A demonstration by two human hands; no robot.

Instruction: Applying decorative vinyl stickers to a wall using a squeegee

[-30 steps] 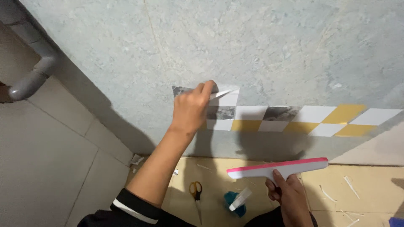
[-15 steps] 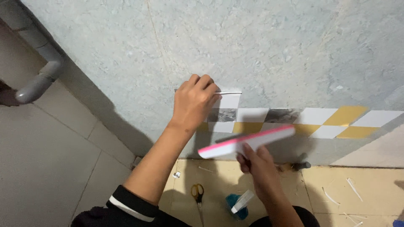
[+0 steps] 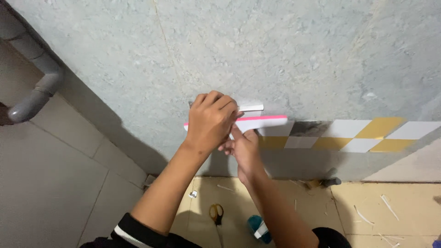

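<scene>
A strip of patterned sticker with white, yellow and grey diamonds runs along the lower part of a rough grey wall. My left hand presses the strip's loose left end against the wall, with a white backing flap sticking out past the fingers. My right hand holds a white scraper with a pink edge flat against the sticker, just below and behind the left hand.
A grey drain pipe bends down the tiled wall at left. On the yellowish floor lie scissors with yellow handles, a teal and white object, a dark tool by the wall's foot and several paper scraps.
My right hand has risen from near the floor with the scraper and brought it up against the sticker under my left hand. The left hand has stayed at the strip's end.
</scene>
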